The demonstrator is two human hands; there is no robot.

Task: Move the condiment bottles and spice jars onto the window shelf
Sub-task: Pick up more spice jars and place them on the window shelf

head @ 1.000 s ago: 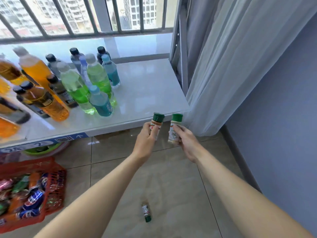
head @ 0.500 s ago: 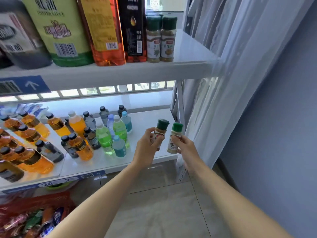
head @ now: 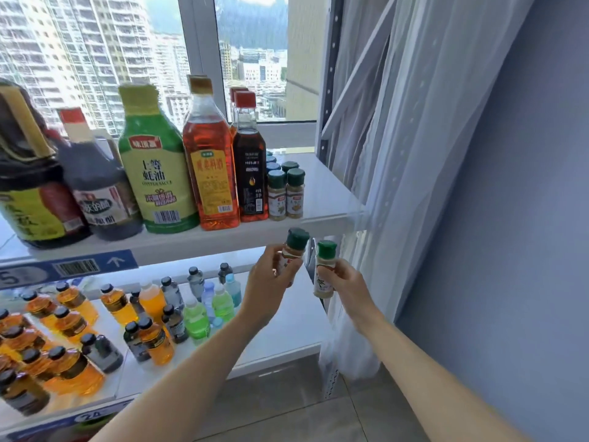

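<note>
Upper white glossy window shelf [head: 322, 199], left to right: dark squat soy-sauce jug [head: 30, 186], dark vinegar jug with red cap [head: 95, 189], green plastic oyster-sauce bottle [head: 156, 167], tall clear square bottle of amber-red liquid with yellow label [head: 210, 164], slim dark square bottle with red cap [head: 250, 167]. That's 5 big bottles in the front row; more caps show behind, count unclear. Right of them, two small clear spice jars with dark green ribbed caps [head: 286, 194] stand upright, touching; further green caps sit behind them.

Lower white shelf [head: 287, 330]: a crowd of small plastic drink bottles [head: 153, 333], orange, dark, green and blue, too many and too blurred to count.

Left hand [head: 271, 282] is wrapped around a small clear spice jar with a green cap and red-marked label [head: 294, 250], tilted slightly right, just below the upper shelf's front edge. Right hand [head: 345, 282] pinches a second clear jar of pale powder with a green cap [head: 325, 269], upright, just beside the first, not touching. 2 jars in hand.

Sheer white curtain [head: 414, 154] hangs right of the shelf; blue-grey matte wall [head: 526, 218] beyond.
</note>
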